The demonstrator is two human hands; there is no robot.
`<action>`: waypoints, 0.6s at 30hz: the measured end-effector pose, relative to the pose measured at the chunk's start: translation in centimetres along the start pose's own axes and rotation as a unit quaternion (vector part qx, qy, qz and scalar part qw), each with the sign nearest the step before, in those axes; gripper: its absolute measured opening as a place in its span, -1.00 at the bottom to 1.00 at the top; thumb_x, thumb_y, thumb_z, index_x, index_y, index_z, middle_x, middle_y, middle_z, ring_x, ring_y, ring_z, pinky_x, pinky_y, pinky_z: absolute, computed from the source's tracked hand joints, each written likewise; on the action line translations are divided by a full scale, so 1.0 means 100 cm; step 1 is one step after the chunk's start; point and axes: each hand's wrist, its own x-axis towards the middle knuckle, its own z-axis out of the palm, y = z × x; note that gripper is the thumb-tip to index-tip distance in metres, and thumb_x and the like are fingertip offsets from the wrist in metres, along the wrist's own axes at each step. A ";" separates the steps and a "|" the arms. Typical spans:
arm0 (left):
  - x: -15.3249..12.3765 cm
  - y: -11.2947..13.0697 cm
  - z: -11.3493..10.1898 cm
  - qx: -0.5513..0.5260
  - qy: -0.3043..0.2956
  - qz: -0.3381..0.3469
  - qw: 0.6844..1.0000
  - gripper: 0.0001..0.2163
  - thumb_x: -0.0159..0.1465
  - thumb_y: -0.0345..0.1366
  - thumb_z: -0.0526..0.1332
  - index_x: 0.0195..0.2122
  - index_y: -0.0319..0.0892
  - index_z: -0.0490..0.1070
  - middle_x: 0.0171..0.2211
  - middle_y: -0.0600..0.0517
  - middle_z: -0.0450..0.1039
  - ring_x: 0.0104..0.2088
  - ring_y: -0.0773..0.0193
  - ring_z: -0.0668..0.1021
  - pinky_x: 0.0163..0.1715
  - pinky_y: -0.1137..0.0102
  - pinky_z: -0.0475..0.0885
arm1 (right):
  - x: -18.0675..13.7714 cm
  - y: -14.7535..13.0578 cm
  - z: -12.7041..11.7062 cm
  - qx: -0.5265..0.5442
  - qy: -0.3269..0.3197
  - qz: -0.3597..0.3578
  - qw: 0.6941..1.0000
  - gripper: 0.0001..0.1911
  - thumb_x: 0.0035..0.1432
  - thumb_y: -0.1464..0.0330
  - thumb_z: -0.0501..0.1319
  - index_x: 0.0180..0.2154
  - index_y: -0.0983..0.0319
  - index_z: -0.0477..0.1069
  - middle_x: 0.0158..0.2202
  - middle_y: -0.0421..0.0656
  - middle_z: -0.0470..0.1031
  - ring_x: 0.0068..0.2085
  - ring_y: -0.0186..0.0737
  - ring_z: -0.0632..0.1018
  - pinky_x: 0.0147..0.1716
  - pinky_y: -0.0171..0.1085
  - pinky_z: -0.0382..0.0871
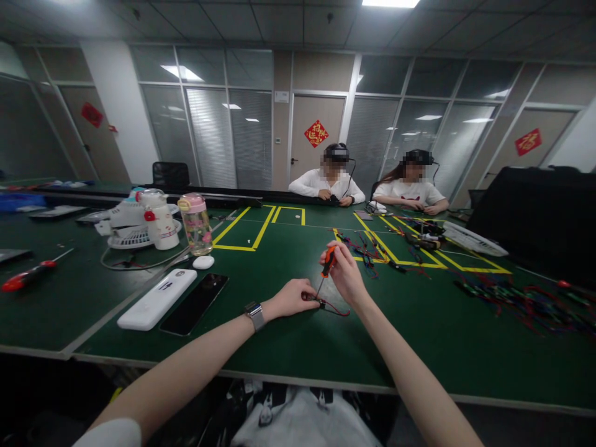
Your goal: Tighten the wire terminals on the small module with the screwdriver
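My right hand (345,273) is closed round a small orange-handled screwdriver (327,262), held upright with its tip pointing down. The tip meets a small part with a red wire (336,308) lying on the green table (288,347). My left hand (292,297), with a watch on its wrist, pinches that small part and presses it to the table. The part itself is too small to make out.
A white power bank (157,298) and a black phone (194,303) lie left of my hands. Further left stand a pink-lidded bottle (196,223), a white fan (135,226) and a red screwdriver (28,274). Heaps of wires (521,301) lie right. Two people sit across the table.
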 end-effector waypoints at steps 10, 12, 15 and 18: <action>-0.003 0.003 -0.004 -0.002 0.014 0.019 1.000 -0.78 0.18 -0.16 0.32 -0.26 -0.21 0.54 -0.41 0.08 0.36 -0.44 0.36 0.40 -0.42 0.48 0.26 | 0.004 0.005 -0.005 -0.067 0.049 -0.057 0.995 -0.72 0.12 0.10 0.30 -0.21 0.13 0.50 -0.37 -0.21 0.49 -0.32 -0.28 0.49 -0.27 -0.29 0.39; -0.003 0.003 -0.004 0.001 0.024 0.020 1.000 -0.79 0.17 -0.16 0.32 -0.31 -0.21 0.49 -0.46 0.11 0.33 -0.47 0.37 0.37 -0.44 0.48 0.24 | 0.005 0.006 -0.006 -0.065 0.047 -0.057 0.995 -0.72 0.13 0.10 0.28 -0.23 0.14 0.49 -0.36 -0.20 0.50 -0.32 -0.26 0.50 -0.28 -0.27 0.38; -0.003 0.002 -0.003 0.012 0.023 0.025 0.999 -0.83 0.17 -0.21 0.32 -0.34 -0.20 0.45 -0.47 0.13 0.31 -0.47 0.37 0.36 -0.46 0.49 0.22 | 0.004 0.006 -0.006 -0.055 0.041 -0.051 0.996 -0.75 0.12 0.11 0.29 -0.25 0.13 0.49 -0.37 -0.21 0.49 -0.33 -0.26 0.49 -0.30 -0.27 0.36; -0.003 0.002 -0.002 0.016 0.021 0.027 0.999 -0.85 0.19 -0.23 0.31 -0.34 -0.20 0.45 -0.45 0.12 0.29 -0.45 0.36 0.36 -0.45 0.48 0.22 | 0.003 0.006 -0.005 -0.060 0.042 -0.050 0.996 -0.78 0.08 0.17 0.34 -0.25 0.12 0.50 -0.35 -0.23 0.48 -0.33 -0.28 0.48 -0.30 -0.29 0.33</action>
